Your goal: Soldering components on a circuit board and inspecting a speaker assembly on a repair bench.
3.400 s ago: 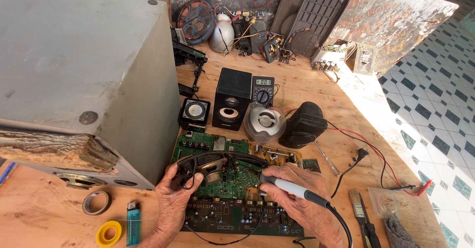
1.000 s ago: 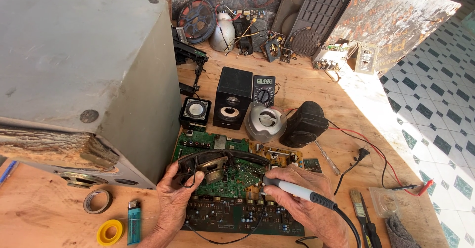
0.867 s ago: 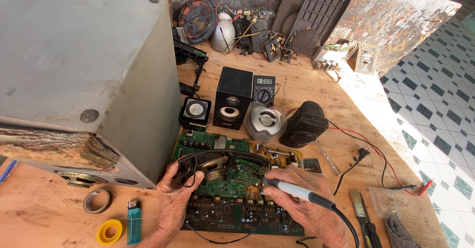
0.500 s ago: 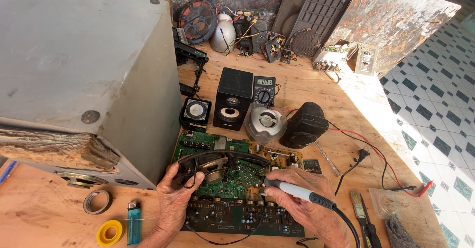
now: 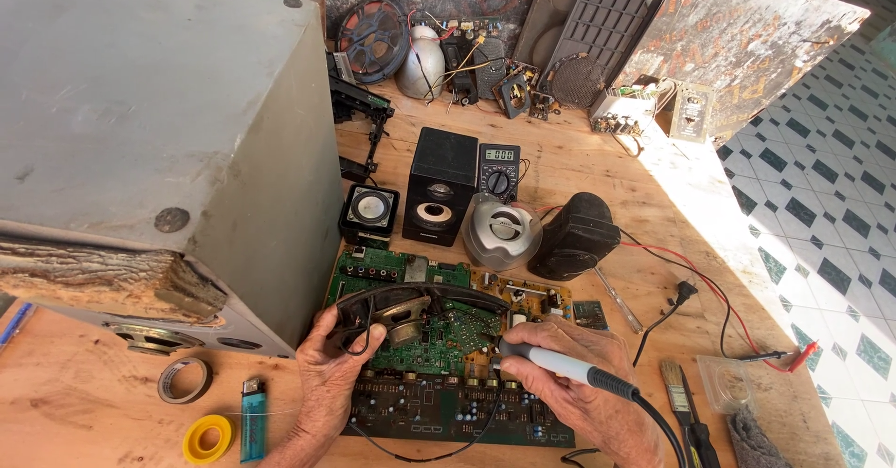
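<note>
A green circuit board (image 5: pixel 439 393) lies flat on the wooden table in front of me. My left hand (image 5: pixel 331 375) grips the left end of a dark curved plastic frame with a small oval speaker (image 5: pixel 397 305) that rests over the board. My right hand (image 5: pixel 579 389) holds a soldering iron (image 5: pixel 560 367) with a grey and black handle. Its tip points left and touches the board near the middle. A black cord runs from the iron off the bottom right.
A big grey cabinet (image 5: pixel 159 132) fills the left. Behind the board stand a black speaker (image 5: pixel 439 186), a small speaker (image 5: pixel 369 211), a multimeter (image 5: pixel 497 169), a silver round speaker (image 5: pixel 504 230) and a black one (image 5: pixel 574 235). Tape rolls (image 5: pixel 207 438), a lighter (image 5: pixel 252 417) and a brush (image 5: pixel 681 403) lie near me.
My right hand and the soldering iron shifted slightly on the board. My left hand stays on the speaker frame.
</note>
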